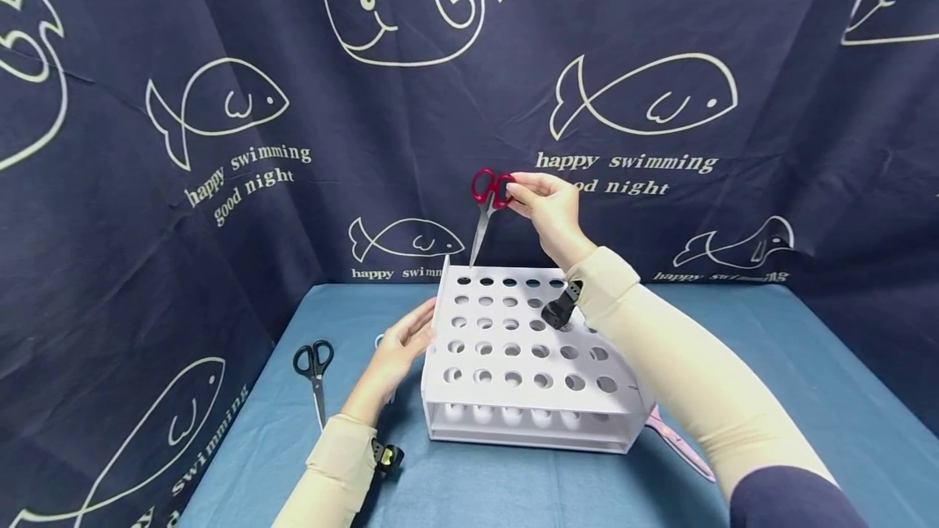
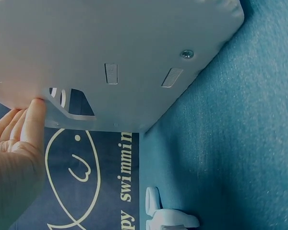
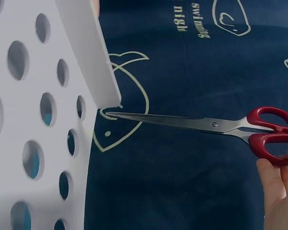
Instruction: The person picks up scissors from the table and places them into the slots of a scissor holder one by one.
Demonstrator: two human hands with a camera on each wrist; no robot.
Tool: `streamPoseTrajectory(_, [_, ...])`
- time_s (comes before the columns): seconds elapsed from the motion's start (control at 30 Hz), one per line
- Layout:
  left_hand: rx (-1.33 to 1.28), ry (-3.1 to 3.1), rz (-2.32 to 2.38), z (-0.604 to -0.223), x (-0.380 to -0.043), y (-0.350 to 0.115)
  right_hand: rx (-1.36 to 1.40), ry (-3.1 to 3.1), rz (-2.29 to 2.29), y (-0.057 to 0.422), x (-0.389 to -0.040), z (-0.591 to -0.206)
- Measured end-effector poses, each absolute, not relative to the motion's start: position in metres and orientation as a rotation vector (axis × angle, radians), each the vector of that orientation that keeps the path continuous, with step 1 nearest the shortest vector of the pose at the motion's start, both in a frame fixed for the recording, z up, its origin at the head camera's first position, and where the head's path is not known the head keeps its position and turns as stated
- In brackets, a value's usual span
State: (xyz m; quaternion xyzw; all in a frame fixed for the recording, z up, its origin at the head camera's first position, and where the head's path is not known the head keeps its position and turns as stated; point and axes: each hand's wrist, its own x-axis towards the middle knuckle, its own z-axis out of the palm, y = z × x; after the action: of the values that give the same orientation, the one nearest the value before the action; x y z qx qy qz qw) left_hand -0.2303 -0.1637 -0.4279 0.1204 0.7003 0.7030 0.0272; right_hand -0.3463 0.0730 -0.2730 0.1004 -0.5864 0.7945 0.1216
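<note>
A pair of red-handled scissors hangs blade-down above the far left corner of a white rack with rows of round holes. My right hand pinches one red handle loop between thumb and fingers. In the right wrist view the closed blades of the scissors point toward the rack's back edge, the tip just off it. Against the rack's left side panel rests my left hand. The left wrist view shows its extended fingers touching that panel near a cut-out.
Black-handled scissors lie left of the left hand. A pink pair lies at the rack's right side. Light-coloured scissors handles show left of the rack. Behind stands a dark blue printed curtain; below is a blue cloth.
</note>
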Motion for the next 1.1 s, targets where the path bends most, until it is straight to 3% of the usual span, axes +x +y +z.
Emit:
streamPoseTrajectory(0.6, [0.396, 2.163, 2.165, -0.426, -0.235, -0.168, 0.319, -1.724, 2.314, 0.051, -0.353, -0.271])
streamPoseTrajectory(1.1, [0.398, 2.15, 2.187, -0.428, -0.233, -0.165, 0.305, -1.813, 2.255, 0.046, -0.353, -0.292])
